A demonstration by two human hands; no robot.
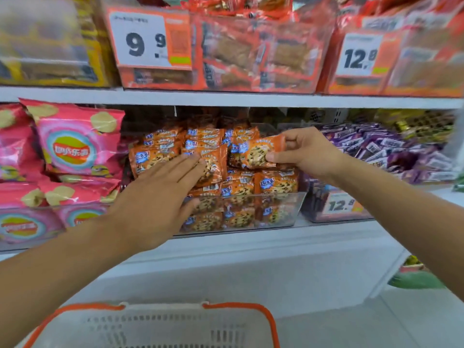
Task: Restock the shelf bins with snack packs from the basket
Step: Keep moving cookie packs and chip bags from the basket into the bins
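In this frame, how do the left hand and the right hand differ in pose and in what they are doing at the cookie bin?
The left hand lies flat with straight fingers, pressing on the orange cookie packs stacked in the clear bin; the right hand has curled fingers pinching a single cookie pack. The left hand sits on the bin's left side, the right hand higher, over its right side. Both reach into the same bin.

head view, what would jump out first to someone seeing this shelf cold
Two hands over a clear bin heaped with orange cookie packs on the middle shelf: the right hand pinches one orange cookie pack at the top of the pile, while the left hand lies flat on the heap. Next, the big 9.9 price tag on the upper shelf, the pink chip bags to the left, and the orange-rimmed basket at the bottom.
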